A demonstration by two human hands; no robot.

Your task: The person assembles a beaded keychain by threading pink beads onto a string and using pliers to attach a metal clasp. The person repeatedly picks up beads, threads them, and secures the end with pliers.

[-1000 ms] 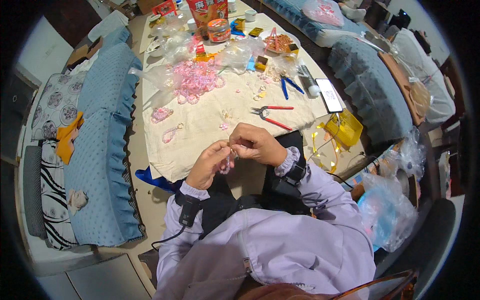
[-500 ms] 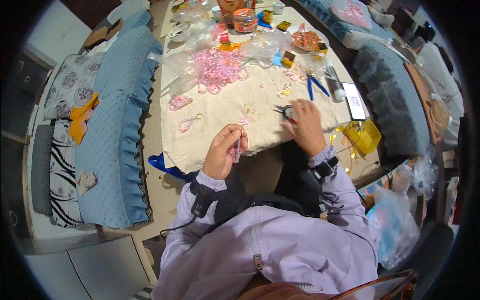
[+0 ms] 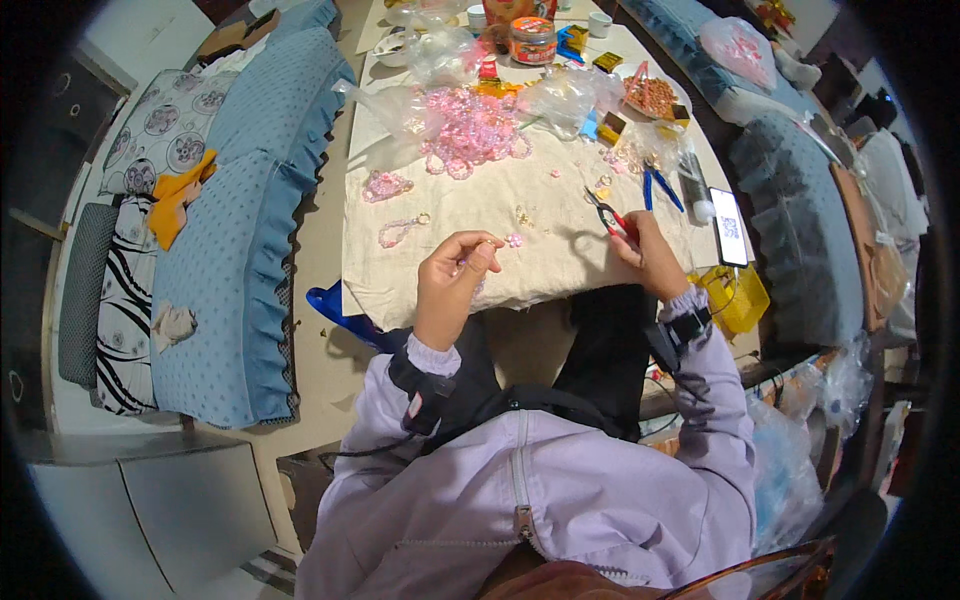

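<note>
My left hand (image 3: 450, 288) is closed at the table's near edge, thumb and forefinger pinching the end of a beaded strand. Most of that strand is hidden behind my fingers. To the right, my right hand (image 3: 657, 262) is wrapped around red-handled pliers (image 3: 605, 210), whose jaws point up and left over the cloth. A pink flower-shaped bead piece (image 3: 514, 241) lies just beyond my left fingertips, with small gold findings (image 3: 524, 215) behind it. A beaded loop with a gold ring (image 3: 402, 231) and a pink bead bundle (image 3: 385, 186) rest farther left.
A large pile of pink beaded strands (image 3: 470, 125) lies among plastic bags at the back. Blue-handled pliers (image 3: 662, 188), a phone (image 3: 729, 226) and a yellow basket (image 3: 738, 298) are on the right. An orange-lidded jar (image 3: 532, 42) stands far back. Blue-covered seats flank the table.
My right hand has picked the red-handled pliers up off the cloth. My left hand has turned, so the strand that hung in plain sight is now mostly hidden. The whole view has shifted slightly.
</note>
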